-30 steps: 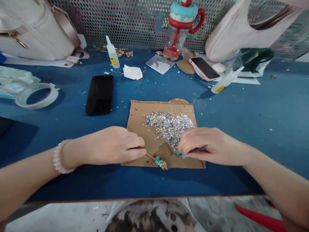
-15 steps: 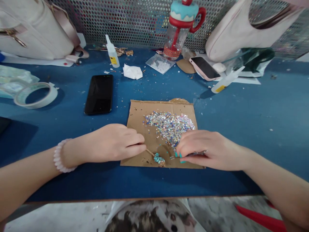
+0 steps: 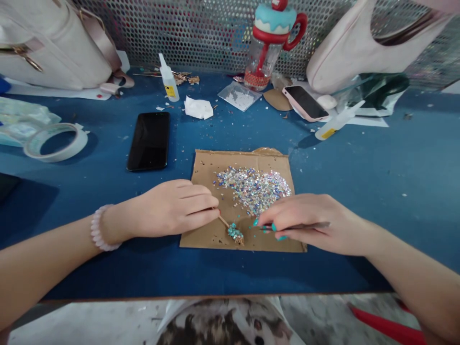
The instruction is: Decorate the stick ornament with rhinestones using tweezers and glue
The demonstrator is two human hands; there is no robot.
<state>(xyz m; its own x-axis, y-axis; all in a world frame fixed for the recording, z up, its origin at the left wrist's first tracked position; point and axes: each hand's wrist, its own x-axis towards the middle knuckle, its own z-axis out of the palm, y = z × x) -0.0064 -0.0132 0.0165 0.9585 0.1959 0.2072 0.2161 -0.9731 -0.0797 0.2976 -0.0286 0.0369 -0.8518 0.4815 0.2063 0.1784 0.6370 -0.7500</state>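
My left hand [image 3: 179,208] is closed on a thin stick [image 3: 223,221], whose far end carries a small ornament [image 3: 235,234] covered in turquoise stones with a gold tip. The ornament is over the lower part of a cardboard sheet [image 3: 204,175]. In my right hand [image 3: 309,220] is a slim metal tool, seemingly tweezers [image 3: 309,225], pinched between fingers with turquoise nails. Its tip points left toward the ornament, apart from it; whether it grips a stone I cannot tell. A heap of shiny rhinestones [image 3: 257,188] lies on the cardboard just beyond my right fingers.
A black phone [image 3: 149,141] and a roll of tape [image 3: 77,143] lie at left. Farther back stand a glue bottle [image 3: 168,84] and a lidded cup [image 3: 260,62]. A second glue bottle [image 3: 330,128] and a pink-edged phone [image 3: 305,103] are at right. Bags [image 3: 338,52] line the mesh.
My left hand has turned slightly, tilting the stick and ornament more steeply. My right hand has shifted a little right, the tool's tip drawing away from the ornament.
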